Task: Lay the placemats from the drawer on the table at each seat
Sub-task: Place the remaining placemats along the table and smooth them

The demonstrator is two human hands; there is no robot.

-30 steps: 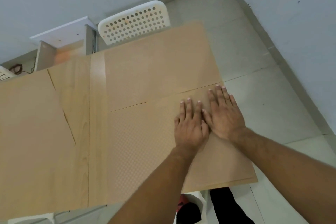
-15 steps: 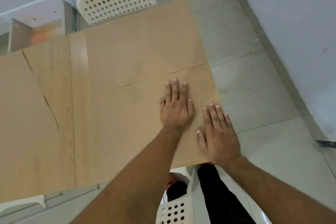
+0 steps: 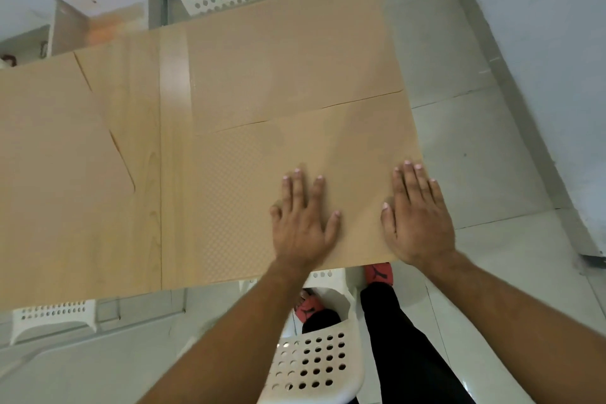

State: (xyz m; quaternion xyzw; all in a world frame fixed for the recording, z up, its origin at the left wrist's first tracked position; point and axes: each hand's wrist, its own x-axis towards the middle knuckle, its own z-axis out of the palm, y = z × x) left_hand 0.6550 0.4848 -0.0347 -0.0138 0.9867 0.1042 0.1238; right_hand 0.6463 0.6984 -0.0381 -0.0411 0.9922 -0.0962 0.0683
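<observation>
left hand (image 3: 303, 226) and right hand (image 3: 418, 223) lie flat, fingers spread, palms down on the near placemat (image 3: 262, 200); neither grips anything. right hand sits at the mat's right edge, close to the table (image 3: 131, 239) corner. the mat lies at the near seat, above a white perforated chair (image 3: 314, 367). a second mat (image 3: 288, 62) touches its far edge; a third (image 3: 49, 141) lies well left. judgement: thin, light, flexible, dimpled surface likely slides on the wood; reposition by flat palm pressure, or pinch an overhanging edge.
</observation>
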